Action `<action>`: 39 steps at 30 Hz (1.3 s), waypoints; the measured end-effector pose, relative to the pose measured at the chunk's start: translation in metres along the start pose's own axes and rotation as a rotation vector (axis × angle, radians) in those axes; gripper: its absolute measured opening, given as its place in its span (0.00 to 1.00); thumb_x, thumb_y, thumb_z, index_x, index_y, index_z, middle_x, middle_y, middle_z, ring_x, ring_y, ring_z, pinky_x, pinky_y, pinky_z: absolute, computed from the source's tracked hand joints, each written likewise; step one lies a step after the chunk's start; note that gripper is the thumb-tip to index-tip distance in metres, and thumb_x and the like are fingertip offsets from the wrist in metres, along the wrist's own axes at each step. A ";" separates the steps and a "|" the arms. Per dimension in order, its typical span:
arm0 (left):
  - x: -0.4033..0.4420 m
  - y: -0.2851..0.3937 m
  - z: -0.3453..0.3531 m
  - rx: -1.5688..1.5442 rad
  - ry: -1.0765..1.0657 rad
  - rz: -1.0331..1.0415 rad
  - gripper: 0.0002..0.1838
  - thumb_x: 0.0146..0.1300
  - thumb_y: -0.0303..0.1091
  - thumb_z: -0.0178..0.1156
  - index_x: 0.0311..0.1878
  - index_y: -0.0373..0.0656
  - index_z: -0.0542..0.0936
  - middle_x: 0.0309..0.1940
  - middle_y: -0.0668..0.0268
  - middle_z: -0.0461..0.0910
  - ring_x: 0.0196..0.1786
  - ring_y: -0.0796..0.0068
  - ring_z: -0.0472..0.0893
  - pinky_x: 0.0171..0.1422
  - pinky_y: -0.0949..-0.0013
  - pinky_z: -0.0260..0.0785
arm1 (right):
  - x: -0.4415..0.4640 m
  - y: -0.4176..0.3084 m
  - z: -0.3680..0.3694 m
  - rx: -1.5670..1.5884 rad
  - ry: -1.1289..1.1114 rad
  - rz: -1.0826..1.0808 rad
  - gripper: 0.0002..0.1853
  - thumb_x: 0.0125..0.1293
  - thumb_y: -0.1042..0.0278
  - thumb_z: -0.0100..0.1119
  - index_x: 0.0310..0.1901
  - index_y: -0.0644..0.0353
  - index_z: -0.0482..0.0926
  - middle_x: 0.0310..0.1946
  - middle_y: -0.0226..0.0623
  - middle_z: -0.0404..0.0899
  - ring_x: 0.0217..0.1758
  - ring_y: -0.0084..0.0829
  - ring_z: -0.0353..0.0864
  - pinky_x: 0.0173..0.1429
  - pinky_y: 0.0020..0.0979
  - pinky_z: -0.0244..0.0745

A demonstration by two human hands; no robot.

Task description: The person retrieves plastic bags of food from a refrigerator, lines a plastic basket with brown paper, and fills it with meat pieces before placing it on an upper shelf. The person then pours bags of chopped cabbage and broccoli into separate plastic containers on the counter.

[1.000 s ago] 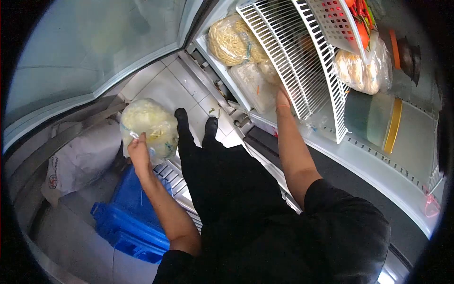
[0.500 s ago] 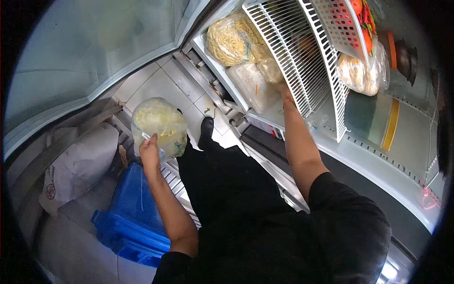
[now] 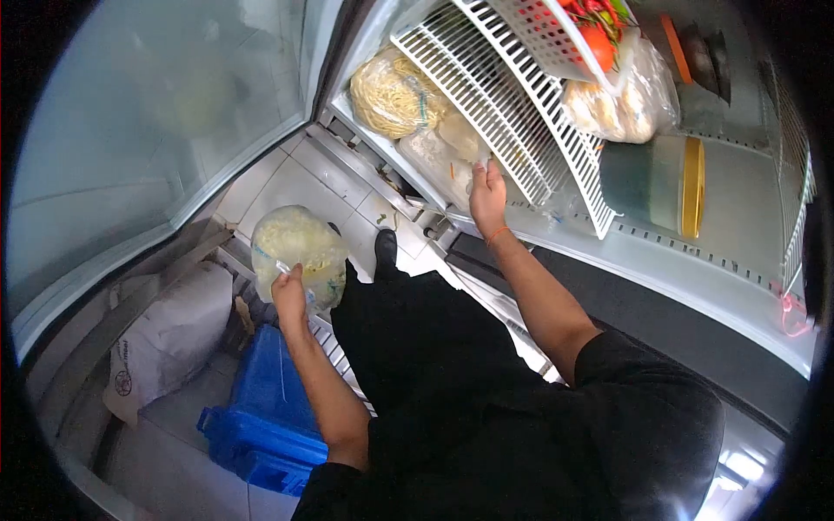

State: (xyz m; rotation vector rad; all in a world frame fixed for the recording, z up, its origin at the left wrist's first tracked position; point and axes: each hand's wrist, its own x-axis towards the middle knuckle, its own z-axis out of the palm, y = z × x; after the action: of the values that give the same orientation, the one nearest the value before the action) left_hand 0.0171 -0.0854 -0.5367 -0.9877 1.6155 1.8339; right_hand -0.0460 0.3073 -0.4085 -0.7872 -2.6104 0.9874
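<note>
My left hand (image 3: 289, 293) is closed around the gathered neck of a clear plastic bag (image 3: 300, 246). The bag is full of pale yellow-green food, possibly chopped cabbage, and hangs over the tiled floor. Inside the fridge, my right hand (image 3: 488, 198) pinches the twisted top of a small translucent bag (image 3: 460, 136) at the front of the lowest level. What that bag contains is unclear. Under it lies a whitish, see-through container or packet (image 3: 434, 163) with an orange bit on it. A large bag of yellow noodles (image 3: 395, 94) sits just beyond.
White wire racks (image 3: 495, 95) overhang the right hand. A white basket (image 3: 556, 39) of tomatoes and chillies, a bag of pale food (image 3: 621, 100) and a yellow-lidded tub (image 3: 656, 182) are above. The glass door (image 3: 174, 113) stands ajar; a blue bin (image 3: 269, 417) is at left.
My right hand has drawn out from beneath the rack towards the fridge's front edge, gripping the small bag's top. The left hand still holds its bag. The view has shifted slightly.
</note>
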 end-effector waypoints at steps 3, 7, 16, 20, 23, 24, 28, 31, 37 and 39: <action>-0.014 0.001 0.012 0.042 0.020 0.033 0.14 0.72 0.36 0.64 0.45 0.31 0.85 0.38 0.62 0.86 0.39 0.72 0.82 0.49 0.67 0.72 | -0.012 -0.017 -0.034 -0.287 -0.098 -0.002 0.15 0.79 0.59 0.53 0.44 0.65 0.75 0.39 0.58 0.82 0.45 0.56 0.82 0.51 0.49 0.74; -0.027 0.013 0.019 0.017 -0.005 0.013 0.15 0.72 0.36 0.63 0.47 0.29 0.85 0.39 0.61 0.86 0.40 0.72 0.82 0.50 0.67 0.72 | -0.016 -0.002 -0.070 -0.483 -0.194 -0.217 0.17 0.79 0.55 0.53 0.49 0.63 0.78 0.46 0.58 0.83 0.50 0.58 0.82 0.55 0.53 0.73; -0.023 -0.017 0.024 -0.049 -0.052 0.013 0.16 0.71 0.38 0.65 0.45 0.30 0.85 0.37 0.62 0.85 0.38 0.71 0.81 0.47 0.65 0.72 | 0.038 0.079 -0.042 -0.723 0.045 -0.214 0.23 0.79 0.51 0.51 0.65 0.55 0.80 0.63 0.58 0.78 0.68 0.60 0.75 0.74 0.53 0.66; -0.024 -0.020 0.027 0.066 -0.062 0.031 0.16 0.72 0.38 0.63 0.42 0.31 0.85 0.37 0.64 0.86 0.39 0.74 0.81 0.47 0.68 0.72 | 0.062 0.038 -0.051 -0.645 0.080 -0.164 0.21 0.77 0.54 0.51 0.61 0.55 0.83 0.61 0.48 0.83 0.62 0.48 0.84 0.69 0.47 0.77; -0.022 -0.016 0.031 0.086 -0.114 -0.012 0.15 0.72 0.39 0.63 0.42 0.32 0.86 0.35 0.64 0.86 0.38 0.74 0.81 0.47 0.67 0.72 | 0.094 0.022 -0.055 -0.698 -0.095 0.057 0.25 0.79 0.49 0.46 0.66 0.56 0.81 0.69 0.47 0.78 0.71 0.50 0.77 0.79 0.46 0.67; -0.025 -0.015 0.029 0.081 -0.106 -0.017 0.15 0.72 0.38 0.63 0.42 0.32 0.86 0.35 0.64 0.86 0.38 0.74 0.81 0.47 0.67 0.72 | 0.091 0.005 -0.056 -0.783 -0.154 0.055 0.26 0.80 0.49 0.46 0.67 0.56 0.80 0.70 0.46 0.77 0.72 0.49 0.77 0.79 0.45 0.67; -0.035 -0.022 0.017 0.059 -0.071 -0.012 0.13 0.71 0.37 0.64 0.42 0.33 0.86 0.36 0.64 0.86 0.38 0.73 0.81 0.47 0.67 0.72 | 0.076 0.049 -0.047 -0.420 0.020 -0.039 0.26 0.78 0.50 0.51 0.68 0.58 0.78 0.70 0.46 0.77 0.72 0.50 0.75 0.78 0.44 0.67; -0.029 -0.028 0.002 0.051 -0.060 -0.014 0.13 0.71 0.36 0.65 0.43 0.33 0.86 0.37 0.64 0.86 0.38 0.72 0.81 0.47 0.67 0.72 | 0.071 0.111 -0.017 -0.821 0.215 -0.068 0.25 0.78 0.47 0.52 0.61 0.59 0.82 0.62 0.50 0.82 0.64 0.54 0.80 0.69 0.45 0.73; -0.031 -0.014 -0.003 0.049 -0.022 -0.008 0.12 0.70 0.36 0.65 0.43 0.34 0.85 0.36 0.65 0.86 0.38 0.73 0.81 0.47 0.67 0.72 | 0.013 0.032 -0.036 0.471 0.087 0.603 0.36 0.71 0.41 0.60 0.69 0.65 0.75 0.66 0.56 0.78 0.72 0.49 0.75 0.73 0.44 0.68; -0.028 -0.010 0.000 0.057 -0.038 -0.005 0.12 0.70 0.36 0.65 0.43 0.34 0.85 0.36 0.66 0.85 0.38 0.74 0.81 0.47 0.68 0.72 | 0.008 0.006 -0.042 -0.054 -0.072 0.247 0.40 0.68 0.40 0.63 0.70 0.66 0.72 0.66 0.58 0.77 0.73 0.50 0.74 0.72 0.43 0.70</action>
State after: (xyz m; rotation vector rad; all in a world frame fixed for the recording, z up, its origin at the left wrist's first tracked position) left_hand 0.0419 -0.0807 -0.5204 -0.9259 1.6322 1.7825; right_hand -0.0334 0.3380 -0.3805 -1.1292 -2.6561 1.0287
